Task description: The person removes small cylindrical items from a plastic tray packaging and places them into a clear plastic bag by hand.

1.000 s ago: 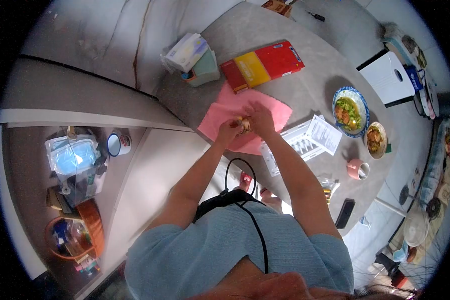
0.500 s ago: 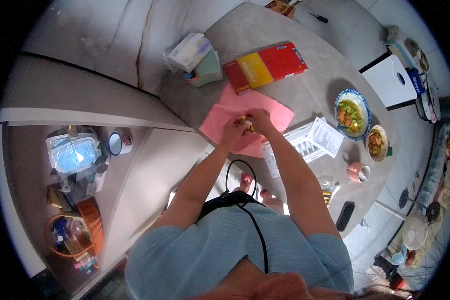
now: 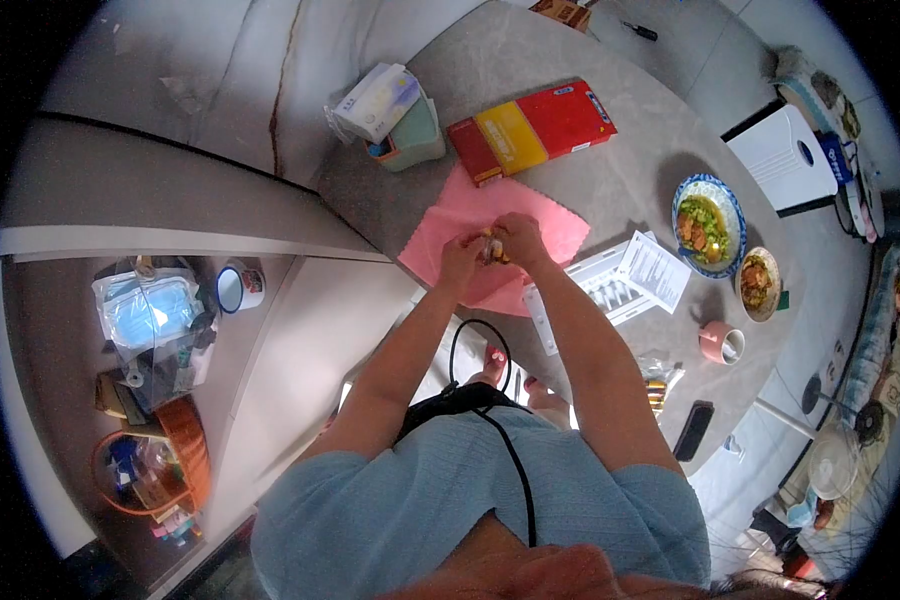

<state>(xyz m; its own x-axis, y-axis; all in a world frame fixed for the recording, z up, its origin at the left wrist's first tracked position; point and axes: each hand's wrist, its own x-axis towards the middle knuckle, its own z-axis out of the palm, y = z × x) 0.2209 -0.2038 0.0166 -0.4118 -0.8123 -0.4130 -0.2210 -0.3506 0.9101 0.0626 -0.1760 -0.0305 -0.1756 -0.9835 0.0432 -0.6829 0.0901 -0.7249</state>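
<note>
Over a pink cloth [image 3: 560,222] on the grey table, both hands are closed around a small object [image 3: 492,247] with yellowish, white and dark parts, too small to identify. My left hand [image 3: 459,260] pinches it from the left. From the right, the fingers of my right hand [image 3: 520,240] grip the same piece and cover part of it. Just beyond the cloth lies a flat red and yellow box [image 3: 530,132]. A white tray [image 3: 598,280] with slots sits beside my right forearm, and a printed sheet [image 3: 654,272] overlaps it.
A blue-rimmed bowl of food [image 3: 708,226], a smaller bowl [image 3: 758,284], a pink mug [image 3: 720,342] and a black phone [image 3: 693,430] stand or lie on the right. Far left are a tissue pack [image 3: 378,102] and green container [image 3: 416,138]. An open shelf [image 3: 260,345] adjoins the table.
Both hands stay over the cloth with the small object between them; the fingers have shifted slightly around it. The whole view has moved a little.
</note>
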